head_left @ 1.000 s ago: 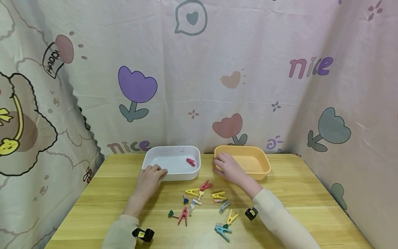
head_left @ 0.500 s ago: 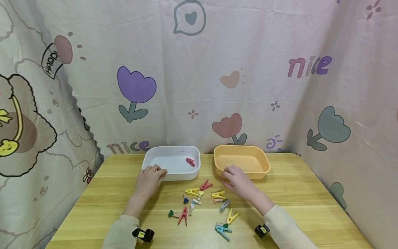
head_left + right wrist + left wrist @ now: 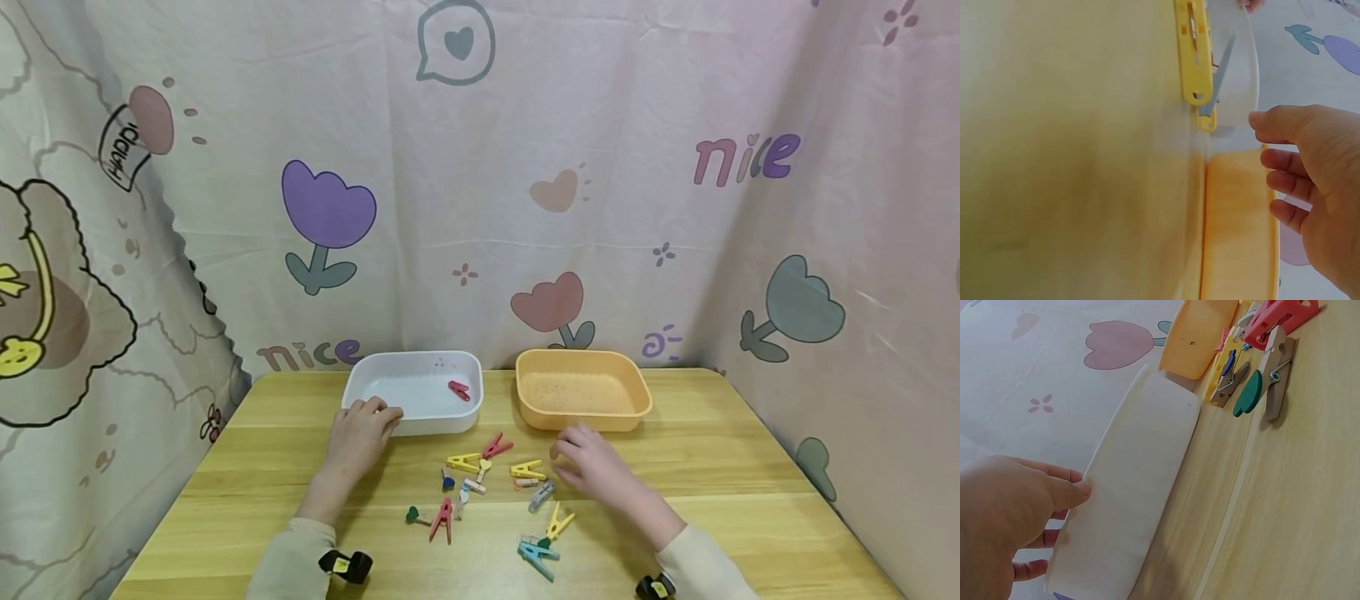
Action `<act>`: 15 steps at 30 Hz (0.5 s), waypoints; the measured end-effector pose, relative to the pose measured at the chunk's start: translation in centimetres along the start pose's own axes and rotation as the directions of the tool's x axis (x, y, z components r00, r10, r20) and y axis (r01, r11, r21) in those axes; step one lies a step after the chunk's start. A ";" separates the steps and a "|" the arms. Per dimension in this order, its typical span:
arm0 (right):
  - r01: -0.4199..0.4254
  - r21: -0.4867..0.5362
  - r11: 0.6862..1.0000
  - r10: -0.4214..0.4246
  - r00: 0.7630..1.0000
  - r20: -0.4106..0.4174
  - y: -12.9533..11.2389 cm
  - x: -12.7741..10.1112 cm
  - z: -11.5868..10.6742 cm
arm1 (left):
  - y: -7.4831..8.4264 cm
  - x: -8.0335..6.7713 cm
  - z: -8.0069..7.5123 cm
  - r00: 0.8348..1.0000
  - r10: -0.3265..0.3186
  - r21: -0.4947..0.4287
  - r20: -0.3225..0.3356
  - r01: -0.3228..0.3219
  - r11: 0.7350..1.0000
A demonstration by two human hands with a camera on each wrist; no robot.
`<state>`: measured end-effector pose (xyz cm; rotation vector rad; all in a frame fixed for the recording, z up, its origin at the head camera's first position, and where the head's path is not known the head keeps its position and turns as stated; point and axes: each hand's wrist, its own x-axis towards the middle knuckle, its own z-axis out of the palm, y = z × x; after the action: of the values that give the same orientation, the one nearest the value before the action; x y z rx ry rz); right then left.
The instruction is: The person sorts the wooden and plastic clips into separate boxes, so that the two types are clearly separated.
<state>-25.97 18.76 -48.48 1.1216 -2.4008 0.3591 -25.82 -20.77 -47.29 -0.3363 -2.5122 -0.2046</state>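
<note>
Resting at the lower left of the head view, the person's left hand [image 3: 363,433] held the near left corner of the white tray [image 3: 411,421], its thumb on the outer wall and its fingers [image 3: 1040,539] curled over the rim, as the left wrist view showed. The right hand [image 3: 596,465] hovered low and right of centre above the wooden tabletop [image 3: 750,500], its fingers [image 3: 1288,159] spread loosely and holding nothing, just in front of the orange tray [image 3: 583,414]. Nearest to that hand lay a grey peg [image 3: 541,497] and a yellow peg [image 3: 527,470], both flat on the tabletop in the lower middle of the frame. Around them were scattered a red peg [image 3: 497,447], a second yellow peg [image 3: 463,462], a pink-red peg [image 3: 442,521], a third yellow peg [image 3: 559,525] and a blue peg [image 3: 537,557], with a small green heart-shaped clip [image 3: 412,516] at the left of the cluster. One red peg [image 3: 459,390] lay inside the white tray, toward its right wall. The two trays stood side by side, apart, at the centre of the frame against a pink curtain [image 3: 525,167] printed with tulips and the word "nice". Cream sleeves [image 3: 292,558] covered both forearms, each with a black band at the wrist.
</note>
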 end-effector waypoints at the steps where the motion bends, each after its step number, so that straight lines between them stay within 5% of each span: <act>1: -0.001 -0.001 1.000 0.001 1.000 0.011 -0.1 -0.2 0.0 | 0.0 0.0 0.0 1.000 0.000 -0.002 0.000 0.000 1.000; 15: -0.004 0.075 0.997 -0.005 0.992 0.122 -0.5 -1.1 0.3 | 0.1 0.0 -0.2 1.000 -0.010 -0.014 0.015 0.010 1.000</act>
<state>-25.05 18.99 -49.24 1.2094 -2.5123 0.3944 -25.70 -20.75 -47.18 -0.3322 -2.5287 -0.2246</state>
